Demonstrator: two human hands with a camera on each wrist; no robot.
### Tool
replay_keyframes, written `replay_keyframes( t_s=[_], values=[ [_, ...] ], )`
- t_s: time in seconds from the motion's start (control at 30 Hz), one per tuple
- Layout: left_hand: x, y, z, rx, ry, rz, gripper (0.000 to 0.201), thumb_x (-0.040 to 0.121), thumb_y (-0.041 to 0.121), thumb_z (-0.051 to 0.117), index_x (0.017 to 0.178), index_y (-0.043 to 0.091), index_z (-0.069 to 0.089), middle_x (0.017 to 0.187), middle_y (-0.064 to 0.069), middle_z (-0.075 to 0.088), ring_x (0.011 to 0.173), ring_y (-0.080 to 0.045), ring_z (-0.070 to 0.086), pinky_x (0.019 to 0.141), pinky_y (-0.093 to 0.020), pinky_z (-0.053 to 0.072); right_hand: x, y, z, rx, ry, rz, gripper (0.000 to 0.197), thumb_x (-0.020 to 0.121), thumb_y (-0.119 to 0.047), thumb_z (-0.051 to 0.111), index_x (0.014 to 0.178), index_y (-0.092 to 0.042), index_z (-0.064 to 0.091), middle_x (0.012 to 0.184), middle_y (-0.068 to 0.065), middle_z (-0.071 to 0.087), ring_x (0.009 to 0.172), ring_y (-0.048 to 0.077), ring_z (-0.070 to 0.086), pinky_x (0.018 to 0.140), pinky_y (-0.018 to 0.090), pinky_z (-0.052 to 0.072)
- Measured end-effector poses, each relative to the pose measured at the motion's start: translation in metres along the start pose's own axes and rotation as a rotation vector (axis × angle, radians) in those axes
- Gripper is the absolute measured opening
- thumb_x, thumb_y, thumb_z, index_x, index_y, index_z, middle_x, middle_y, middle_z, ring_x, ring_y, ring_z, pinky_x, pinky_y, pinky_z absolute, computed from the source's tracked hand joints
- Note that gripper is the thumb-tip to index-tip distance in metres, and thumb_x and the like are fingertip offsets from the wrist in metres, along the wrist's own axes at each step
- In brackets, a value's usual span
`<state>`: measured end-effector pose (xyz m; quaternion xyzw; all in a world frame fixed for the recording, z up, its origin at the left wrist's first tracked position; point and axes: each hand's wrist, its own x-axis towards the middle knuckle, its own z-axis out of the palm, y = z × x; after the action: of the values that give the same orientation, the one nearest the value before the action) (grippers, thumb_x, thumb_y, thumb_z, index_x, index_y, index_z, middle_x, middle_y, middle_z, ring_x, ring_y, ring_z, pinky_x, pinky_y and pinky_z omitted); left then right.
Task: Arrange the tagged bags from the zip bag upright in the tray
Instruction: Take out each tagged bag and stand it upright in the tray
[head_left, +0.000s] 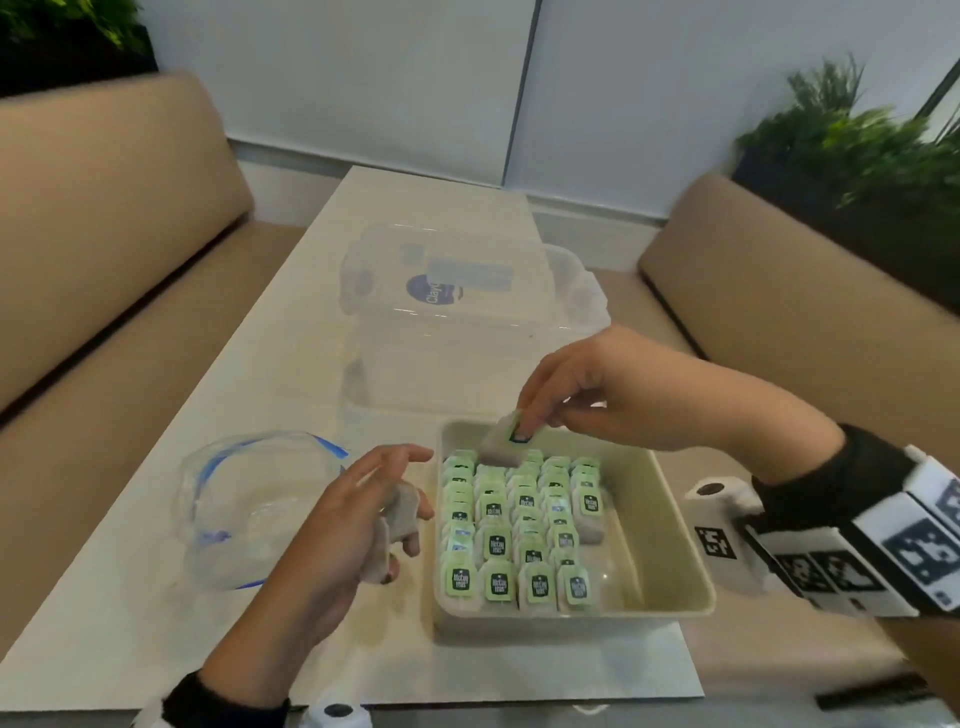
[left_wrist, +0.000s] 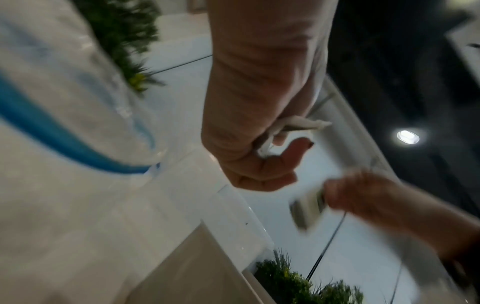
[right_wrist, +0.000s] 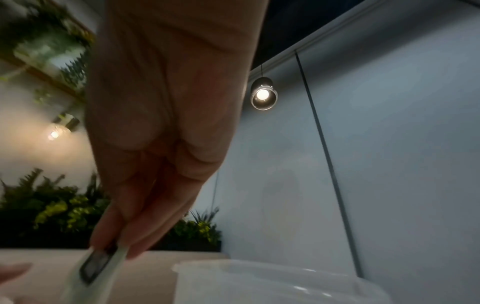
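Honestly, with the right hand (head_left: 582, 395) pinching a tagged bag (head_left: 503, 440) over the tray's (head_left: 670, 525) back row and the left hand (head_left: 358, 525) clutching spares (head_left: 397, 512), I'd lower it straight, tag up.

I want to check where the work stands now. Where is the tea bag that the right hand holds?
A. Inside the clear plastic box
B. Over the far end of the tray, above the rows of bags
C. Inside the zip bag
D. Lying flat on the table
B: the right hand pinches the tea bag by its tag over the far end of the tray, just above the standing rows.
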<state>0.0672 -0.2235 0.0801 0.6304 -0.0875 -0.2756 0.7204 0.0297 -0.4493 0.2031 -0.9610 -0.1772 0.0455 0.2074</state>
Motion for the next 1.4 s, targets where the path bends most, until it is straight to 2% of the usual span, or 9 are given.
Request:
replay_keyframes(
  t_s=[0.1,0.23,0.4,0.7,0.97,1.07,1.13,1.27,1.4],
  values=[
    [0.001,-0.003,-0.005,-0.187,-0.083,-0.163,0.046,0.082,0.047,0.047,0.102,0.011,0.067,0.074,-0.011,0.06,0.051,-0.02,0.054,0.035,-0.021,0.032,-0.023,0.028,0.003,-0.153,-0.207,0.207,0.032,0.085,-0.001,0.055,0.093,-0.024,0.076,0.102,-0.017,0.066,0.078,-0.016,0.054,0.073,0.004,0.038],
    [0.001,-0.007,-0.006,-0.305,-0.133,-0.228,0.05,0.079,0.046,0.046,0.102,0.006,0.066,0.075,-0.014,0.061,0.052,-0.023,0.056,0.036,-0.018,0.037,-0.043,0.062,0.024,-0.173,-0.518,0.418,0.039,0.087,-0.002,0.046,0.101,-0.025,0.074,0.117,-0.013,0.065,0.106,0.003,0.058,0.095,0.019,0.041],
    [0.0,-0.01,-0.005,-0.345,-0.139,-0.235,0.047,0.086,0.044,0.043,0.099,0.005,0.065,0.073,-0.012,0.06,0.05,-0.023,0.056,0.036,-0.017,0.038,-0.044,0.099,0.057,-0.141,-0.643,0.535,0.035,0.09,-0.005,0.045,0.109,-0.02,0.071,0.121,-0.006,0.065,0.114,0.012,0.057,0.104,0.031,0.041],
    [0.001,-0.014,-0.012,-0.488,-0.146,-0.276,0.057,0.089,0.051,0.039,0.086,0.006,0.074,0.081,-0.018,0.065,0.06,-0.03,0.066,0.045,-0.028,0.056,-0.027,0.137,0.083,-0.202,-0.597,0.576,0.035,0.091,-0.006,0.045,0.114,-0.018,0.068,0.122,-0.004,0.065,0.115,0.015,0.057,0.104,0.033,0.042],
    [0.005,-0.016,-0.011,-0.548,-0.171,-0.312,0.058,0.087,0.052,0.04,0.086,0.005,0.075,0.09,-0.022,0.066,0.067,-0.035,0.069,0.049,-0.034,0.059,-0.022,0.143,0.089,-0.244,-0.604,0.552,0.044,0.086,0.0,0.042,0.117,-0.019,0.066,0.127,-0.004,0.061,0.118,0.014,0.054,0.107,0.034,0.04],
    [0.005,-0.014,-0.008,-0.618,-0.179,-0.346,0.06,0.085,0.053,0.041,0.092,0.004,0.075,0.103,-0.025,0.067,0.077,-0.039,0.069,0.057,-0.04,0.06,-0.022,0.134,0.084,-0.288,-0.615,0.544,0.045,0.086,0.0,0.043,0.122,-0.018,0.063,0.133,-0.003,0.057,0.123,0.016,0.05,0.109,0.033,0.037],
    [0.005,-0.012,-0.006,-0.672,-0.165,-0.39,0.062,0.082,0.052,0.044,0.1,0.001,0.073,0.113,-0.027,0.065,0.086,-0.043,0.069,0.063,-0.044,0.06,-0.019,0.119,0.073,-0.304,-0.528,0.499,0.043,0.086,-0.001,0.046,0.121,-0.019,0.062,0.132,0.0,0.054,0.121,0.018,0.05,0.106,0.03,0.038],
    [0.009,-0.01,-0.001,-0.772,-0.138,-0.463,0.066,0.084,0.053,0.043,0.116,-0.001,0.065,0.12,-0.029,0.061,0.095,-0.047,0.065,0.072,-0.051,0.057,0.005,0.052,0.057,-0.009,-0.063,0.239,0.026,0.087,-0.007,0.057,0.107,-0.02,0.067,0.108,-0.002,0.06,0.095,0.006,0.06,0.085,0.024,0.052],
    [0.01,-0.005,0.004,-0.802,-0.121,-0.45,0.063,0.094,0.055,0.034,0.115,0.003,0.062,0.105,-0.021,0.07,0.086,-0.038,0.07,0.078,-0.053,0.053,0.027,-0.025,0.061,0.158,-0.015,-0.055,0.025,0.083,-0.026,0.07,0.106,-0.02,0.063,0.09,-0.004,0.063,0.076,0.003,0.059,0.065,0.012,0.046]
  ],
)
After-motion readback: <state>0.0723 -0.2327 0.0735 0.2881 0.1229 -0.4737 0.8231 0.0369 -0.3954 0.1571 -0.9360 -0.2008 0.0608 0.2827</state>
